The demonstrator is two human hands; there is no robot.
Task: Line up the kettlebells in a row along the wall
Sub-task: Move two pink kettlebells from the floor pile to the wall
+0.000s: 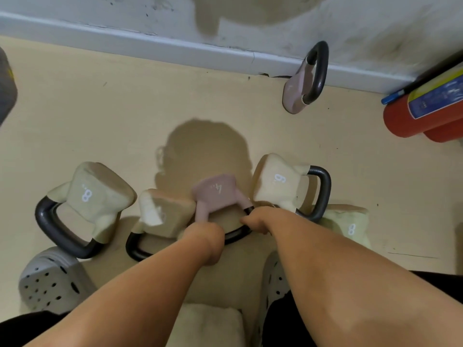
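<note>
A pink kettlebell marked 4 (215,194) lies in the middle of a cluster on the floor. My left hand (206,236) and my right hand (258,220) both grip its dark handle. Around it lie a cream kettlebell marked 8 (97,196) at the left, an unmarked cream one (162,214) beside my left hand, a cream one marked 6 (278,184) at the right, and another marked 8 (350,226) behind my right forearm. A second pink kettlebell (300,88) stands by the wall's skirting board (175,50).
Two red fire extinguishers (421,113) lie against the wall at the right. My grey perforated clogs show at lower left (50,281) and under my right arm (275,286). Another cream kettlebell (210,324) sits between my feet. A dark object (6,88) is at the left edge.
</note>
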